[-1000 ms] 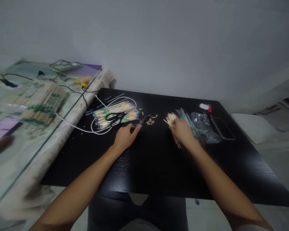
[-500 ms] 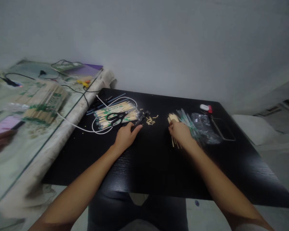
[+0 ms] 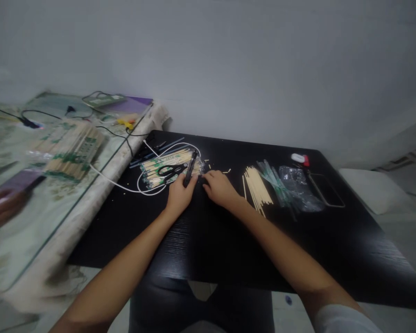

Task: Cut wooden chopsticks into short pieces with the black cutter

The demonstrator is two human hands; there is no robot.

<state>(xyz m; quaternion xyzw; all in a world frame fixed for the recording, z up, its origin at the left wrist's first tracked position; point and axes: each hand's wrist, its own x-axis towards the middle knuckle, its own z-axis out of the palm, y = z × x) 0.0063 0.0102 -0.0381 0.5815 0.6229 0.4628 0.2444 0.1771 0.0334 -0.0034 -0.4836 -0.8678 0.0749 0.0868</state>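
Observation:
My left hand (image 3: 180, 192) is closed around a slim black hand tool (image 3: 191, 167) whose far end points up and away; its exact kind is not clear. Close to it, my right hand (image 3: 220, 187) rests low over the black table with curled fingers, and what lies under the fingertips is hidden. A few short cut stick pieces (image 3: 225, 171) show just beyond this hand. To its right lies a loose bundle of thin wooden sticks (image 3: 258, 186). Black-handled scissors (image 3: 171, 171) rest on a wrapped pack of sticks (image 3: 150, 163) left of my hands.
Clear plastic wrappers (image 3: 294, 185), a phone-like dark frame (image 3: 326, 189) and a red-and-white item (image 3: 300, 158) lie to the right. A white cable (image 3: 121, 187) crosses from the left table, where more packed sticks (image 3: 74, 150) lie. Another person's hand (image 3: 7, 203) holds a phone (image 3: 19, 180).
My right hand has left the stick bundle and moved left, beside my left hand. The black tool has swung more upright. The pile of cut pieces is now mostly out of sight.

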